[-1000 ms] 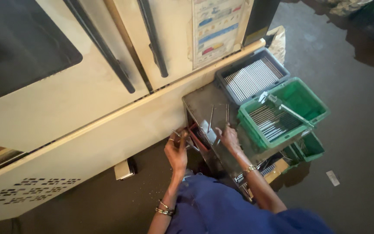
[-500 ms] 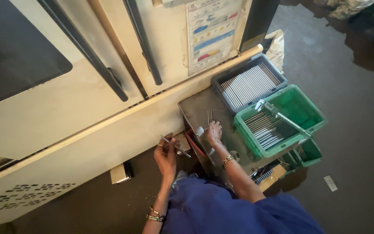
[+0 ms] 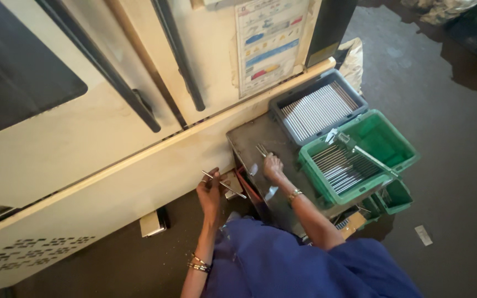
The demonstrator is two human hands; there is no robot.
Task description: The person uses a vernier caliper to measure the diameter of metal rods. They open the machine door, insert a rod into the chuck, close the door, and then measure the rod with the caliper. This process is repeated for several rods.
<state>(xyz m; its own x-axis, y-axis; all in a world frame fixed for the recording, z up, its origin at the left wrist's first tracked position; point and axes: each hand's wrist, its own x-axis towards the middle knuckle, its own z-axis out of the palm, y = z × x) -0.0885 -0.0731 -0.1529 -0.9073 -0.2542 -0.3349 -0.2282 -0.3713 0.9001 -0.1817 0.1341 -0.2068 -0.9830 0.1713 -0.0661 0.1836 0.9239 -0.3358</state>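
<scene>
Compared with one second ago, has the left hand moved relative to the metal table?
Yes. The left hand, holding a thin metal rod, moved away from the metal table, leftward toward the machine's cream panel.

Blue garment (image 3: 305, 265), bare forearms, metal bangles (one per wrist) (image 3: 199, 265).

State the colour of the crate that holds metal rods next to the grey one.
Green crate; the head view shows it clearly.

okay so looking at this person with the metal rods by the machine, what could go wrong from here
The thin rod in the left hand juts out sideways, so it could slip or poke. The right hand pinches rods at the metal stand's edge; they might fall. The green crate overhangs and could tip.
</scene>
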